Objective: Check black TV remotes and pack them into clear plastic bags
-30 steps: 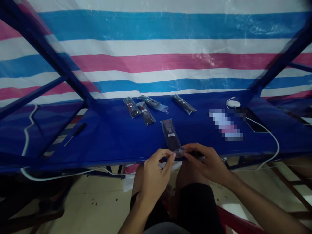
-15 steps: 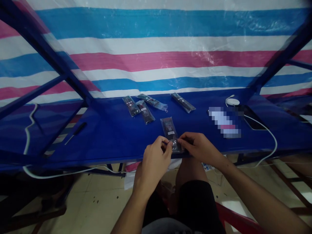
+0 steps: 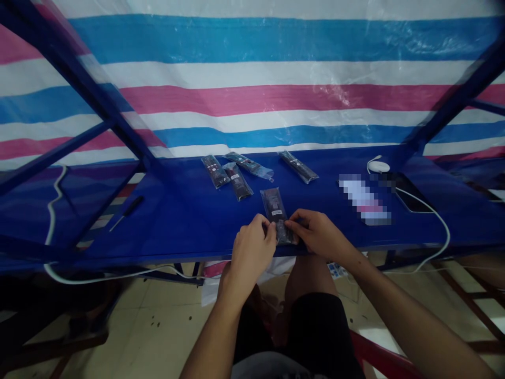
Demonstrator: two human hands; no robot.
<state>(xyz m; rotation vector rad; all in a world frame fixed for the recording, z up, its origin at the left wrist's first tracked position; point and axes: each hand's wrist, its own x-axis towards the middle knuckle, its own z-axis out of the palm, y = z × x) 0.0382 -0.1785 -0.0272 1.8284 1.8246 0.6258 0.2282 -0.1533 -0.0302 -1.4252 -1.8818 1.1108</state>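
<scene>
Head view: L hand [image 3: 254, 245] & R hand [image 3: 317, 231] are pinching the near end of a bagged remote [image 3: 272, 200], fingertips nearly together, 1 each side; remote is lying label-up nr the front edge of the blue table [image 3: 177, 221], w/ 4 other bagged remotes [image 3: 299, 167] lying behind, a screwdriver [image 3: 132, 206] lying far L, a dark phone [image 3: 416, 196] resting R

Glossy clear plastic sleeve [image 3: 278, 217], smooth shiny tabletop [image 3: 185, 221]
</scene>
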